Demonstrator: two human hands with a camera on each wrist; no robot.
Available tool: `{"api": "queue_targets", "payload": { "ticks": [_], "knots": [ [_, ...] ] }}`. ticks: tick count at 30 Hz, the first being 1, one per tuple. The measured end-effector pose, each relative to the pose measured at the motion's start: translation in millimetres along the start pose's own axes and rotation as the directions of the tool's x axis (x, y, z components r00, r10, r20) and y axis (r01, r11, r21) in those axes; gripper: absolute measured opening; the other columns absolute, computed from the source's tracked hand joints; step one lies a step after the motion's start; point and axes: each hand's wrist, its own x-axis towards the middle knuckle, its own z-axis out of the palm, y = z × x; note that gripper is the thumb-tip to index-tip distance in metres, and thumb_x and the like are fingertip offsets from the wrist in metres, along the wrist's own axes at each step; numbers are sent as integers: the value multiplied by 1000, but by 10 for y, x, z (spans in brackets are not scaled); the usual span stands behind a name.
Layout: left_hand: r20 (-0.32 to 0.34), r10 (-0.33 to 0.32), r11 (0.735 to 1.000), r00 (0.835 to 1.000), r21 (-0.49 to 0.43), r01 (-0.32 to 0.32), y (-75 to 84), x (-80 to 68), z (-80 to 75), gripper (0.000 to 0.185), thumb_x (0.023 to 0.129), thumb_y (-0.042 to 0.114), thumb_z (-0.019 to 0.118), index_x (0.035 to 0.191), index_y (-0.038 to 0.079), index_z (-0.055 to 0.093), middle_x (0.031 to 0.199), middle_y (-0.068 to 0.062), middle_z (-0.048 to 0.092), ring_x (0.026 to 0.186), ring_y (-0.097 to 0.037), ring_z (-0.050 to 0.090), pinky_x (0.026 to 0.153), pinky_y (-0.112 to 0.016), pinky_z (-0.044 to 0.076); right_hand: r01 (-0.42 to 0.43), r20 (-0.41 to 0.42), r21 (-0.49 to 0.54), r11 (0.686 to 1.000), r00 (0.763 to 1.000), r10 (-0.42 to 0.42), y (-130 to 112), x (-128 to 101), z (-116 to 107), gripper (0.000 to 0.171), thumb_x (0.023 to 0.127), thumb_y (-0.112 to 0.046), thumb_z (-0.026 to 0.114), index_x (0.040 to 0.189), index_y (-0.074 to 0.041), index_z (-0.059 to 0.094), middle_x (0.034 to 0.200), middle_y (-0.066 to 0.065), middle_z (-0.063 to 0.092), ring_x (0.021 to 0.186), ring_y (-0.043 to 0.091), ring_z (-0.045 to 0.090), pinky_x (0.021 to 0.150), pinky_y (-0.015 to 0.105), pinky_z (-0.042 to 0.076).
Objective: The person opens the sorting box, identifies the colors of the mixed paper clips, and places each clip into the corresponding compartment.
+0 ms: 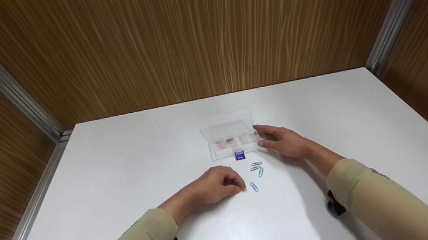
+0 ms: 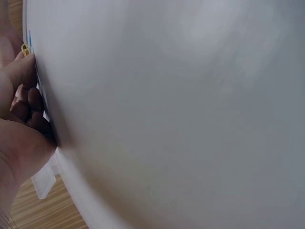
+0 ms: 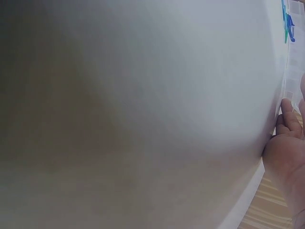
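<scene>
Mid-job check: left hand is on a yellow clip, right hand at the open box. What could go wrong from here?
1. The yellow paper clip is only pinched at the left hand's fingertips against the table; it may slip.
2. The blue clip lies right beside that pinch and could get knocked away.
3. The clear box looks light; the right hand touching its end might shove it.

Head view: bright, even overhead light; soft shadows under both forearms on the white table [image 1: 119, 158]; mild sheen near the front edge; wood walls streaked and stretched at the borders. Wrist views: tabletop fills frame, out of focus, dim grey shading leftward.
</scene>
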Motion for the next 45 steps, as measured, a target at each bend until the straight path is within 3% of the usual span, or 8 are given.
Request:
{"api": "queue_targets", "payload": {
  "ticks": [13,19,27,32,38,45],
  "knots": [
    [-54,-48,991,997,-126,41,8,-23,-44,20,98,3,71,113,14,79,94,6,68,90,-11,59,83,-26,47,-14,13,-35,999,1000,14,-31,-2,46,66,106,-45,64,166,-32,38,172,2,32,160,30,21,127,55,14],
    [-154,-81,989,985,-135,60,79,20,-197,19,100,4,70,113,15,79,96,4,67,93,-15,59,83,-29,49,-23,16,-33,999,1000,24,-32,6,68,67,106,-47,64,166,-34,38,173,1,31,161,31,20,127,58,13],
    [-292,-102,987,951,-150,60,198,248,-489,21,104,9,69,123,9,75,105,1,69,101,-19,60,92,-35,50,-23,17,-11,1000,1000,23,6,30,84,67,105,-45,65,166,-32,39,171,1,34,160,28,23,128,54,15],
    [-353,-122,983,928,-175,63,210,419,-615,19,103,9,69,121,12,75,104,-1,68,100,-19,60,90,-32,52,-51,22,-7,999,998,51,-3,28,96,67,105,-48,65,165,-37,38,172,-2,32,161,28,21,127,55,14],
    [-391,-148,979,909,-190,77,165,606,-675,18,103,8,70,119,14,75,103,-1,68,98,-18,59,90,-29,53,-59,19,-10,998,998,59,-31,29,109,68,104,-49,65,165,-36,38,172,-2,32,161,28,21,127,56,15],
    [-405,-158,978,900,-190,86,81,790,-635,21,104,6,68,123,9,74,101,-2,66,94,-17,59,87,-28,53,-55,17,-3,998,998,55,-31,59,116,67,105,-48,65,165,-35,39,172,-1,32,161,28,21,127,55,16]
  ]
}}
